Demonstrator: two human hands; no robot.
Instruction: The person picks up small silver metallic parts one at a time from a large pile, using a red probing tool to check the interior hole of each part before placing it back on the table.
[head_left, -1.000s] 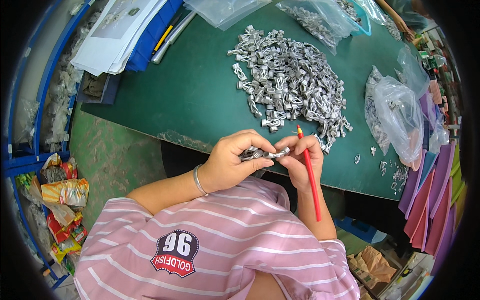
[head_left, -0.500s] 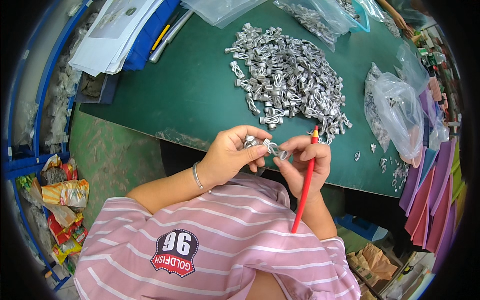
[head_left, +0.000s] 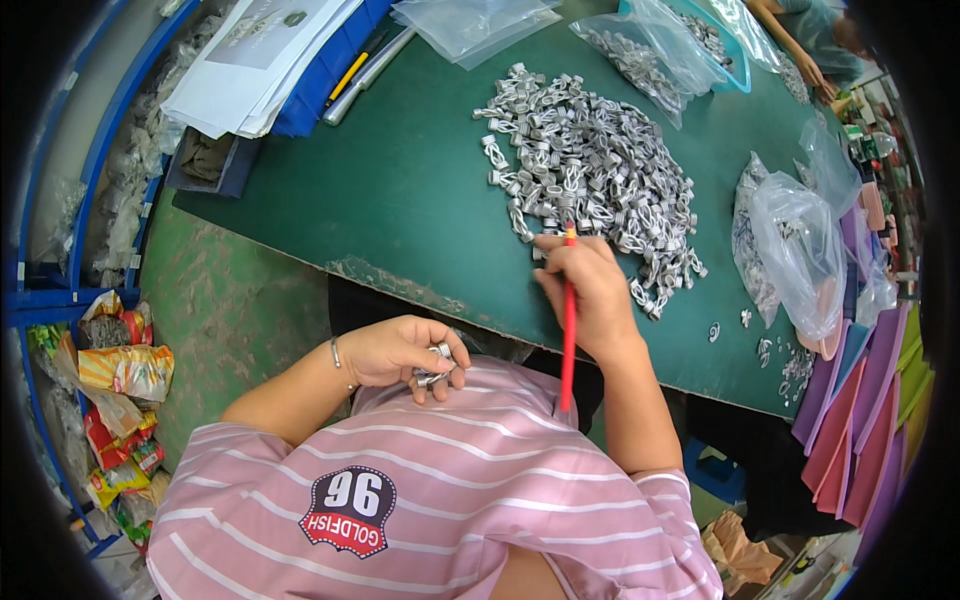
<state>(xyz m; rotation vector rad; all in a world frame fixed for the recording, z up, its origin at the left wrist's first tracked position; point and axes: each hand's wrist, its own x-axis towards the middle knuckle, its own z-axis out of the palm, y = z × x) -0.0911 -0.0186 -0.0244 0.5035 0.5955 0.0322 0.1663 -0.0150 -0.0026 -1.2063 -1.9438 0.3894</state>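
R hand moved to metal clip pile.

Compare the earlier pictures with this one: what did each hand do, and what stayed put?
The right hand, keeping the red pencil, left the left hand and reached forward to the near edge of the pile of small metal parts. The left hand drew back toward the body, still gripping a few metal pieces. The pile, plastic bags and green table stayed unchanged.
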